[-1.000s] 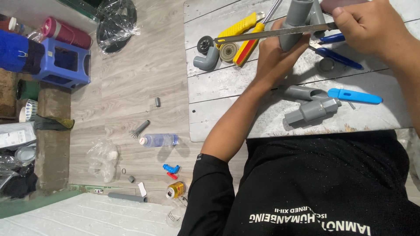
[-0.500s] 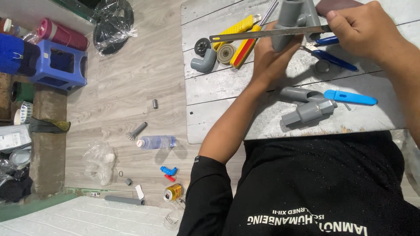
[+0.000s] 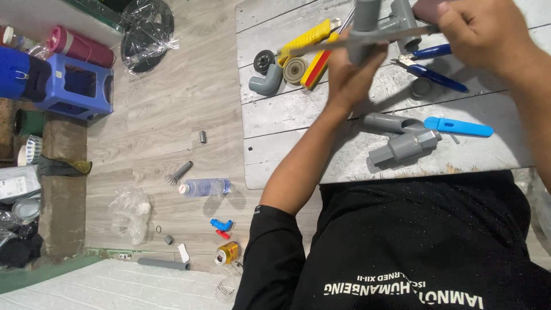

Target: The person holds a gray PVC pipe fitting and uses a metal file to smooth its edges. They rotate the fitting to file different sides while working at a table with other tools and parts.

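While gripped upright in the left hand [image 3: 350,72] above the grey plank worktop [image 3: 287,115]: grey plastic pipe [image 3: 366,23], fingers closed round its lower part, upper end cut off by the frame edge. Crossing the pipe roughly level: thin saw blade [image 3: 373,40], its near end reaching over the yellow tool, its far end inside the right hand [image 3: 476,34], clenched on it as a fist. Just behind the pipe: grey tee fitting [image 3: 402,20], partly hidden; whether touching the pipe cannot be told. Lying on the worktop beside the left wrist: grey elbow fitting [image 3: 266,80], small black wheel [image 3: 264,59], round roll [image 3: 296,70], yellow-handled tool [image 3: 304,41], red strip [image 3: 319,66]. Under the right forearm: blue-handled pliers [image 3: 430,72]. Nearer the body: short grey pipe piece [image 3: 385,122], grey coupling assembly [image 3: 402,146], blue handle [image 3: 459,126]. Scattered on the wooden floor [image 3: 172,109] to the left: clear plastic bottle [image 3: 204,187], blue fitting [image 3: 221,224], yellow can [image 3: 228,252], grey pipe offcut [image 3: 162,263], blue plastic stool [image 3: 77,86].
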